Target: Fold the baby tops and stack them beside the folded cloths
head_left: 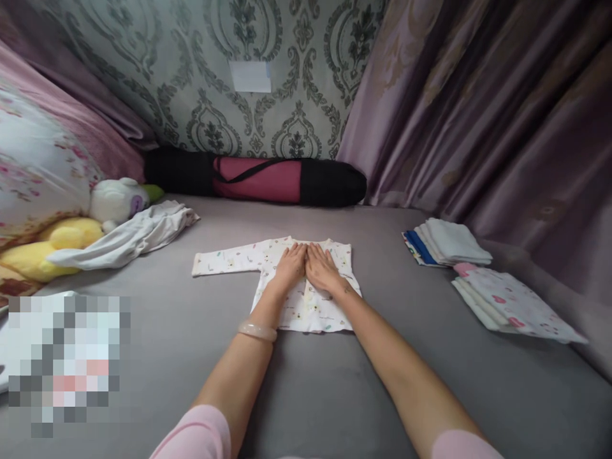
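Observation:
A small white baby top point(315, 315) with a scattered print lies flat on the grey sheet. Its left-side sleeve point(224, 260) stretches out sideways; no sleeve shows sticking out on the right side. My left hand point(291, 264) rests flat on the upper chest of the top, fingers stretched out. Beside it, my right hand point(322, 266) also lies flat on the cloth, its fingers extended and its fingertips close to those of my left hand near the neckline. Neither hand grips anything. Part of the front is hidden under my hands and forearms.
Folded cloths stand in a white and blue stack point(449, 242) and a pink-printed stack point(511, 299) at right. A crumpled pale garment point(138, 233), a white plush toy point(117, 201) and a yellow plush point(62, 245) lie left. A black and maroon long bag point(258, 180) lines the wall.

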{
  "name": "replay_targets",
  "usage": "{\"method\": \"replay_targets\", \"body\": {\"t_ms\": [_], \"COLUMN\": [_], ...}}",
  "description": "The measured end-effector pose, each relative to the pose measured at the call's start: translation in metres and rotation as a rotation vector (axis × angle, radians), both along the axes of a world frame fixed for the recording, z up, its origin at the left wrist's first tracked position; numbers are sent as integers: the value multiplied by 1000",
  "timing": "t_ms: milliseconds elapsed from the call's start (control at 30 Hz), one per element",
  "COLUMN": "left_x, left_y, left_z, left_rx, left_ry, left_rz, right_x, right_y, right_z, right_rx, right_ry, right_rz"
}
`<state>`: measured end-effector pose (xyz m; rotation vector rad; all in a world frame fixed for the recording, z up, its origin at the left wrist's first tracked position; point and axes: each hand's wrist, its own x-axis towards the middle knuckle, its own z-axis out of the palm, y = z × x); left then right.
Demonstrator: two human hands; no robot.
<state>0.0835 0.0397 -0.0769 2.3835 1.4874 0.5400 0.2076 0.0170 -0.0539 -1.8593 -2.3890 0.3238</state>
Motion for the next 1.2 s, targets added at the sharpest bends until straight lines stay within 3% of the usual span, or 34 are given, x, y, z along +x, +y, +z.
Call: {"method": "replay_targets", "body": {"t_ms": [167, 567, 933, 1200], "left_x": [-2, -1, 3, 0], "left_y": [-2, -3, -2, 9], "left_z": [-3, -3, -6, -1], "left_rx": [-22, -17, -11, -174], "left_ry": [66, 102, 178, 32], "left_rz": [17, 59, 157, 105], "right_x": [9, 47, 61, 69], "right_y": [0, -1, -10, -7], "right_z": [-7, -4, -9, -4], "right_rx": [-12, -36, 28, -49], "right_ry": [12, -126, -54, -12], "right_rz": [-53, -282, -425, -449]}}
